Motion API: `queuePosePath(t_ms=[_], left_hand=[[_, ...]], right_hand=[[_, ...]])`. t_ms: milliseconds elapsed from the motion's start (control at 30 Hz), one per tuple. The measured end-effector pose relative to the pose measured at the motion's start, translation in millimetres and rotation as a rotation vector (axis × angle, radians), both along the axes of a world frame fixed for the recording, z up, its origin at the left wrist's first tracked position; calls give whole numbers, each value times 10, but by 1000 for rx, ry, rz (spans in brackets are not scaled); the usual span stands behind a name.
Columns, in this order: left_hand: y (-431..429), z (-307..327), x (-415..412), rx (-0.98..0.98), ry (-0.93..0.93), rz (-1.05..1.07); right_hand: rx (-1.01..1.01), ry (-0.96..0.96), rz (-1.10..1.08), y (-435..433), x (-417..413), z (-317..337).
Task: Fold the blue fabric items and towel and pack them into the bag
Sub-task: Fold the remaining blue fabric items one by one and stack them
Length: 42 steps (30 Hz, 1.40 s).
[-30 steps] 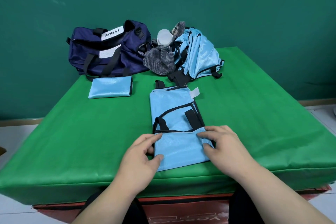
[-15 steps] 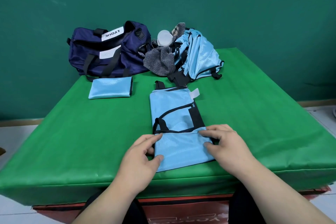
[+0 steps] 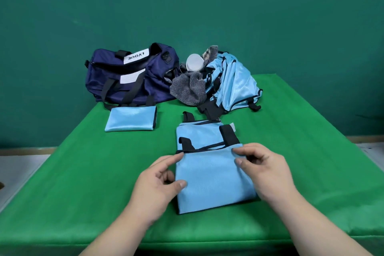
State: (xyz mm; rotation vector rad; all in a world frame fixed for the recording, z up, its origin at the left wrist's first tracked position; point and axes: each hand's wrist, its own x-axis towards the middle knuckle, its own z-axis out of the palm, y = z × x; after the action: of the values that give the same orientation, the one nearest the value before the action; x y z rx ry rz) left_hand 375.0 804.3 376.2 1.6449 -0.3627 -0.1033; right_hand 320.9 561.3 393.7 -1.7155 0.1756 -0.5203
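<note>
A light blue fabric item with black trim (image 3: 209, 174) lies partly folded near the table's front edge. My left hand (image 3: 158, 185) pinches its left edge between thumb and fingers. My right hand (image 3: 264, 170) pinches the folded flap's upper right corner. A folded blue item (image 3: 131, 119) lies at the back left, in front of the navy duffel bag (image 3: 128, 77). A grey striped towel (image 3: 187, 89) and a heap of unfolded blue fabric (image 3: 232, 83) sit at the back, right of the bag.
A white cylindrical container (image 3: 195, 65) rests on the heap by the towel. The green mat (image 3: 83, 172) covers the table, with its front edge just below my hands. A dark green wall stands behind the bag.
The near flap has been folded farther up over the item, covering more of its black straps. Both hands moved slightly forward with it, and the right fingers curled onto the corner.
</note>
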Motion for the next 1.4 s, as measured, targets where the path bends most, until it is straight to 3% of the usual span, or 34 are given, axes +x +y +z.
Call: queuePosePath(t_ms=[200,333,567,733,933,1133,1300,1400], left_hand=[[-93,139,647,112,-19,14],[-210,143,1162,293,-65,94],[-306,-155,1447,712,-291,66],[-374,-178,1509,907,-305,13],[-299,-86,1311,819,-247,-19],[-115,-116,455,787,-258,-113],[-14,-126,-135,597,-202,26],[-67,-32,-323,661,-347,-69]], right_hand=[[-183,11,-29,-86,637,76],[-336,136,-50,-140,1132,39],[-922,354,7,-232,1464,-301],[-926,390,103,-232,1527,-333],[-913,411,129,-228,1311,-280],[-814,360,135,-184,346,-281],[-491,277,103,-153,-219,-268],[-568,220,59,-140,-287,-135]])
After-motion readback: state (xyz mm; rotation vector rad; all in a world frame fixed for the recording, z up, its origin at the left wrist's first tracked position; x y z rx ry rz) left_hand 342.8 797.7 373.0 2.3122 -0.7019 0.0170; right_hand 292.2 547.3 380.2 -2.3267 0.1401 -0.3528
